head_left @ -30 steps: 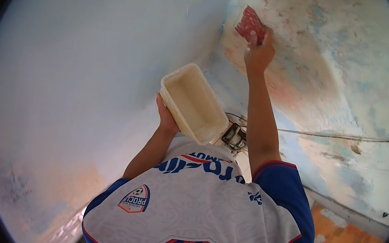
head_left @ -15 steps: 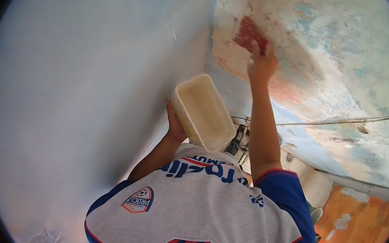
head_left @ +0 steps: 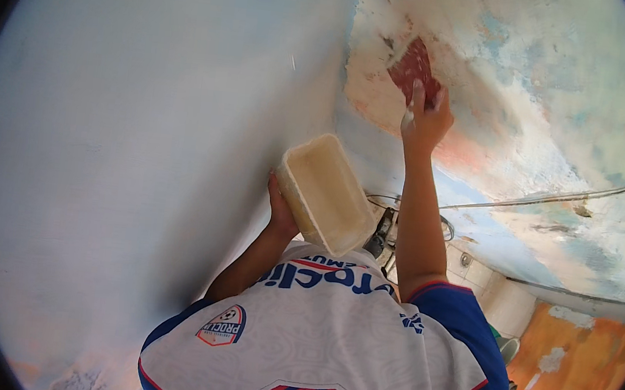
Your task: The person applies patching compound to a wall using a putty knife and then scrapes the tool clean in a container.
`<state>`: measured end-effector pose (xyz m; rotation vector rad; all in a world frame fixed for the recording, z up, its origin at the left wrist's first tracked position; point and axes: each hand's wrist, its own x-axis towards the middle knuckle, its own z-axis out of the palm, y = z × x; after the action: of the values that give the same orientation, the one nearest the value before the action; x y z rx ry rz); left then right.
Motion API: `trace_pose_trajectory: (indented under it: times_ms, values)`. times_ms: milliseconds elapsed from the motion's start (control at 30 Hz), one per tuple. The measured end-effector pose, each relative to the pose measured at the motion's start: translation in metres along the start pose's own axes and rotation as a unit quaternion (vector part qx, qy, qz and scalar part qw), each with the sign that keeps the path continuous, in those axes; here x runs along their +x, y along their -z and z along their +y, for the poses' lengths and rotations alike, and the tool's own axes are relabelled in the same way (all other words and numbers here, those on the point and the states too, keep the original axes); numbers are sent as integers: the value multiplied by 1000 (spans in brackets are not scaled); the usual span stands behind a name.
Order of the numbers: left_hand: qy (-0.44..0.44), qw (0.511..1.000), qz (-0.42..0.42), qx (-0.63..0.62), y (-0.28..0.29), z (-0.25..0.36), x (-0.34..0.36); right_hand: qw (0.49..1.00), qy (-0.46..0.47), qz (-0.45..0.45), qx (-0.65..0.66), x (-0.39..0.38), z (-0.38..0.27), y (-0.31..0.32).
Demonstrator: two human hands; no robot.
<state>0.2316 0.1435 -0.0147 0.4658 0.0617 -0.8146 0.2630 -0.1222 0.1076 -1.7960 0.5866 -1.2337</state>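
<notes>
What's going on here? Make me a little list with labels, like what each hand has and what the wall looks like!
Left hand: holds a cream rectangular tub from underneath, tilted, open side showing
Right hand: raised, presses a reddish sanding pad flat on the wall
Patchy wall: worn, with peeling white, pink and blue patches
Left wall: smooth, pale blue-white
Cable: runs across the patchy wall
Shirt: white with blue sleeves

From the right hand (head_left: 427, 123), room lies open along the wall toward twelve and three o'clock. At six o'clock a cable (head_left: 556, 196) crosses; at eight the tub (head_left: 325, 194) crowds the corner
</notes>
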Motion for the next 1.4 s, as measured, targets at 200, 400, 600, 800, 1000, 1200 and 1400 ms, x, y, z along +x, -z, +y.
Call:
trace_pose_trajectory:
  times_ms: [200,400,600,800,1000,1200,1400]
  values:
    - [32,999,-12,13,12,-6,-9,987,58,-132,-73,10,7,-43]
    - [21,1000,2,-2,2,0,-10,999,23,15,24,-7,-3,-9]
    - [42,999,-8,-10,16,-6,-6,989,77,-83,-99,14,-3,-34]
    - [35,999,-4,-35,14,-3,-1,998,36,46,6,17,-16,-9]
    - [28,999,-32,-25,8,-7,-4,978,141,-68,-134,13,4,-34]
    - [19,1000,-21,-11,17,-5,-2,992,113,48,-40,43,-17,-17]
    - [16,999,-41,7,1,-5,-5,991,125,-21,-45,26,-26,-34]
